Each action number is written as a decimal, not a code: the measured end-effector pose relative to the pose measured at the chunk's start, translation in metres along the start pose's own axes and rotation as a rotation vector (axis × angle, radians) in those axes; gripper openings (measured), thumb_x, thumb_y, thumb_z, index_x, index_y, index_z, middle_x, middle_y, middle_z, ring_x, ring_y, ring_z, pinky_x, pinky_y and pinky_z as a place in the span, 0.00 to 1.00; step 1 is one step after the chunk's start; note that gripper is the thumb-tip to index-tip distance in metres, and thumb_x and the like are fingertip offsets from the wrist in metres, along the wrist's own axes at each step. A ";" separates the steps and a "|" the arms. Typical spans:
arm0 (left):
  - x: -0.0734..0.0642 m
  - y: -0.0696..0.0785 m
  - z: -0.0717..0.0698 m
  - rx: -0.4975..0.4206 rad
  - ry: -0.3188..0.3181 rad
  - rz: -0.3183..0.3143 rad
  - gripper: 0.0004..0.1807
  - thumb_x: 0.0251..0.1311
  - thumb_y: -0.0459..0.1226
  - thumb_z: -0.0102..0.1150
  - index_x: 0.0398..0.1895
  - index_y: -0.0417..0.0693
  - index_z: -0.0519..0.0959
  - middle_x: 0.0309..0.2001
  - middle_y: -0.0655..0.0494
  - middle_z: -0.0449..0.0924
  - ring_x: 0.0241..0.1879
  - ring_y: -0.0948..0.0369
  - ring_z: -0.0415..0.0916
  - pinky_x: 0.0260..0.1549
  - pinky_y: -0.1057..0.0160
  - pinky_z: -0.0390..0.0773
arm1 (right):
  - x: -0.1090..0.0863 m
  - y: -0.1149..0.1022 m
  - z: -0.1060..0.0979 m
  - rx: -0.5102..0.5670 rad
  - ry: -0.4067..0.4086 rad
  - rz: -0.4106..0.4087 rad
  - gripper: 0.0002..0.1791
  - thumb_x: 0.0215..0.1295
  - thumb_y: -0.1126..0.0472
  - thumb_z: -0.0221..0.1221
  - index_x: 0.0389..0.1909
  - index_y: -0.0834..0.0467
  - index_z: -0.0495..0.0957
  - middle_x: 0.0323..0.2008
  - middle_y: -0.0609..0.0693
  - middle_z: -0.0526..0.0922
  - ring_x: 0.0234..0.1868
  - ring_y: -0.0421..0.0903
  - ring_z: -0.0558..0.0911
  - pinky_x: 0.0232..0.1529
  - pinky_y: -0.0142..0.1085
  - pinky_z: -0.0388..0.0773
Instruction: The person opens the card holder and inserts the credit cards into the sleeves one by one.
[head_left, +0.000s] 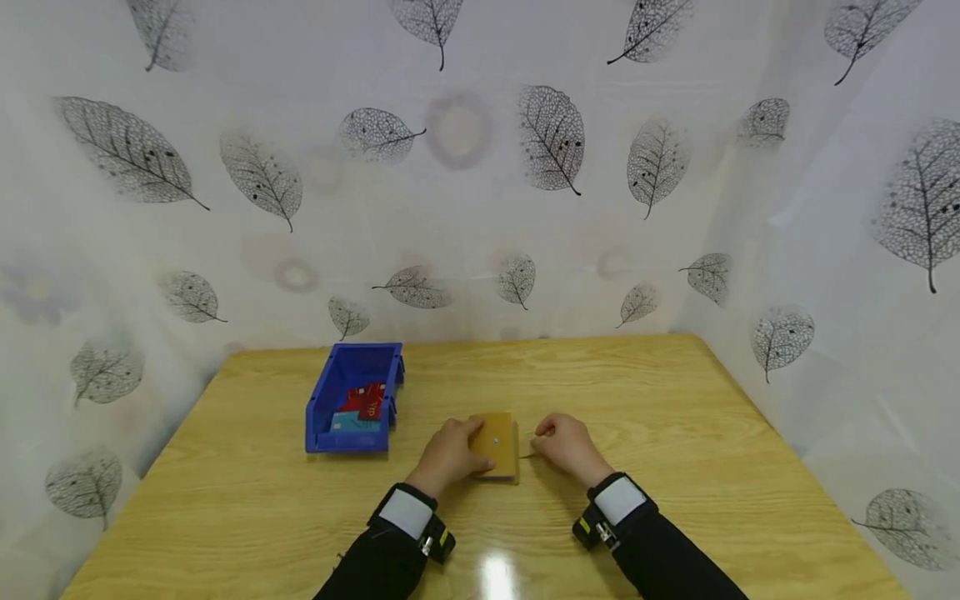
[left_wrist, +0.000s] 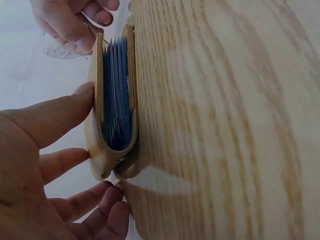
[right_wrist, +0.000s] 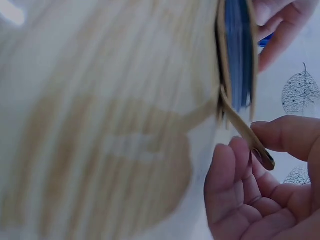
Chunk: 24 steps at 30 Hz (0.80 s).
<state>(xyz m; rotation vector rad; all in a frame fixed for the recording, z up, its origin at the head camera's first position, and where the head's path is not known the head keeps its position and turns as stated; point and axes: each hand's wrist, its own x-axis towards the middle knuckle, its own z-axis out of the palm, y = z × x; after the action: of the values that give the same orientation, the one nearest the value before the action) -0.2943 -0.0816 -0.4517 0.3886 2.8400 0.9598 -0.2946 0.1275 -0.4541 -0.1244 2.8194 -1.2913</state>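
Note:
A tan card holder (head_left: 495, 446) with a snap stud on its cover lies on the wooden table. In the left wrist view its edge shows several clear and blue sleeves (left_wrist: 116, 95) between the two covers. My left hand (head_left: 448, 454) holds the holder at its left side, thumb on the upper cover and fingers by the spine. To the right, my right hand (head_left: 567, 446) pinches the holder's narrow strap (right_wrist: 241, 122) between thumb and fingers. That strap sticks out from the holder's edge, and a dark spot, seemingly its snap, shows near the tip.
A blue plastic bin (head_left: 347, 442) stands left of the hands. Inside lie red cards (head_left: 371, 402) and a light blue card (head_left: 352, 422). Behind the wooden table (head_left: 637, 383) hangs a pale curtain (head_left: 480, 208) with a leaf print.

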 end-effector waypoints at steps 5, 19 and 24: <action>0.000 0.002 0.003 0.033 0.007 -0.002 0.37 0.46 0.43 0.76 0.60 0.38 0.76 0.51 0.36 0.76 0.52 0.43 0.74 0.52 0.47 0.72 | 0.006 -0.011 0.003 0.022 0.034 0.052 0.03 0.54 0.67 0.63 0.28 0.62 0.79 0.23 0.49 0.78 0.23 0.42 0.76 0.25 0.34 0.74; 0.003 0.013 0.013 0.079 0.048 -0.053 0.36 0.46 0.45 0.76 0.59 0.39 0.77 0.51 0.36 0.75 0.48 0.44 0.76 0.45 0.49 0.76 | 0.012 -0.040 0.031 -0.339 0.069 -0.180 0.05 0.53 0.66 0.68 0.21 0.59 0.84 0.21 0.47 0.82 0.20 0.39 0.74 0.23 0.31 0.73; 0.002 0.010 0.012 0.092 0.057 -0.044 0.37 0.45 0.45 0.76 0.59 0.40 0.77 0.50 0.37 0.75 0.46 0.46 0.76 0.42 0.51 0.76 | 0.013 -0.044 0.038 -0.408 0.065 -0.192 0.08 0.54 0.66 0.67 0.17 0.58 0.83 0.18 0.46 0.80 0.20 0.39 0.73 0.22 0.32 0.72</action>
<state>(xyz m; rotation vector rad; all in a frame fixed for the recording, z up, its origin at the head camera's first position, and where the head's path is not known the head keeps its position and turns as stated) -0.2922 -0.0664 -0.4554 0.3117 2.9384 0.8485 -0.3026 0.0693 -0.4458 -0.3776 3.1524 -0.7336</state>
